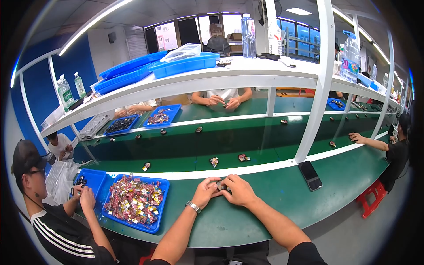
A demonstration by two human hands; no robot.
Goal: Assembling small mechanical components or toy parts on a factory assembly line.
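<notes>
Both my hands meet over the green table in front of me, closed around a small dark part [224, 186]. My left hand [206, 192], with a metal watch at the wrist, grips it from the left. From the right, my right hand [239, 190] curls its fingers over the top and covers much of the part, so its exact kind is hidden. Left of my forearm sits a blue tray [165, 194] heaped with small reddish, white and yellow pieces. Beyond the white rail, small assemblies [214, 161] lie spaced out on the green conveyor belt [185, 152].
A black phone [310, 176] lies to the right, near a white upright post [316, 88]. Overhead runs a shelf [247, 70] with blue trays and bottles. Beside me at left, a person works over another blue tray [99, 176]; others sit across and at far right.
</notes>
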